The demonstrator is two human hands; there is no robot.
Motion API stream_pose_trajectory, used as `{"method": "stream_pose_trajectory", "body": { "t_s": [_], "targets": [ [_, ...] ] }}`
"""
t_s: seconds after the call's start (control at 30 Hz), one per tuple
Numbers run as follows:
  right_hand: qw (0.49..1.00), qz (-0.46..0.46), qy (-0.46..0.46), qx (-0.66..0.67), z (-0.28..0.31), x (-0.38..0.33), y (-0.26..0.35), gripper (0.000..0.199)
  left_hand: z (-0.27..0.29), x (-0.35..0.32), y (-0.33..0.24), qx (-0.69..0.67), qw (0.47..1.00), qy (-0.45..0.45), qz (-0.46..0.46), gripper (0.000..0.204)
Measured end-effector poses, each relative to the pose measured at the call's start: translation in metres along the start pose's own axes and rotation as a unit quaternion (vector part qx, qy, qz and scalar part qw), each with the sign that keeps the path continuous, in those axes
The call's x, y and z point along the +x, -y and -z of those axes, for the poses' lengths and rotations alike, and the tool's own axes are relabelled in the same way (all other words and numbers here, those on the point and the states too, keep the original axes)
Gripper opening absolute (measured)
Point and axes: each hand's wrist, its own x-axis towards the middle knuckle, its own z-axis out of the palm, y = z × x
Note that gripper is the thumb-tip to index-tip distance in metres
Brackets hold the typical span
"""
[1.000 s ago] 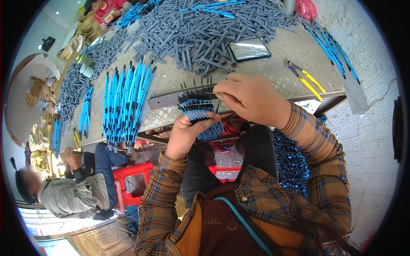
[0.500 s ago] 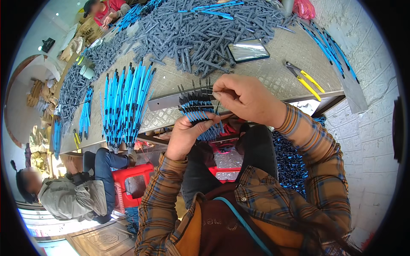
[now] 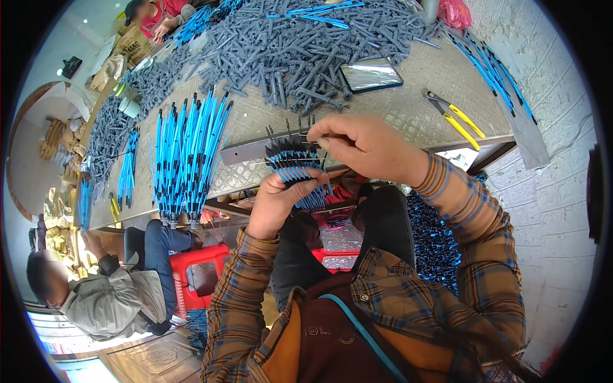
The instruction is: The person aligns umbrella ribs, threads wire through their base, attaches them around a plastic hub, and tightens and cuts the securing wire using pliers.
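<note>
In my left hand [image 3: 278,201], a row of thin blue-and-black rods [image 3: 295,173] is gripped side by side, thumb across the front and black tips pointing up. A thin metal wire runs crosswise over the row. Just above, at the row's right end, my right hand [image 3: 365,148] has its thumb and forefinger pinched on what looks like a thin metal wire [image 3: 305,142]. The fingers partly hide the tips there. Behind the rods, a flat metal bar [image 3: 241,154] lies along the table's near edge.
Grey plastic peg-like pieces [image 3: 287,51] are heaped across the table [image 3: 415,96]. Blue-and-black rod bundles [image 3: 191,153] stand at left. A dark-framed glassy rectangle [image 3: 371,75] and yellow-handled pliers [image 3: 454,120] lie at right. One person [image 3: 115,300] sits at left, another [image 3: 163,16] works at the far left.
My right hand has shifted slightly left and down along the tips of the rods. My left hand keeps its hold. The person at left has moved their head and arm.
</note>
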Motion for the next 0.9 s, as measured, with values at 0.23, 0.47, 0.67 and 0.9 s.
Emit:
{"method": "stream_pose_trajectory", "body": {
  "t_s": [0.23,0.47,0.67,0.9],
  "targets": [
    [0.99,-0.017,-0.066,0.125,-0.017,-0.006,-0.005,0.018,0.002,-0.001,-0.001,0.023,1.0,0.003,0.007,0.016],
    [0.991,0.069,-0.103,-0.057,-0.015,-0.004,-0.005,0.019,0.003,0.0,0.0,0.033,0.999,0.023,-0.015,0.017],
    [0.992,-0.014,-0.092,0.09,-0.02,-0.007,-0.006,0.018,0.004,0.0,0.0,0.024,0.999,0.024,-0.005,0.017],
    [0.999,0.003,-0.051,0.005,-0.01,-0.003,-0.002,0.018,0.003,-0.001,-0.002,0.049,0.998,0.029,-0.014,0.017]
  ]
}}
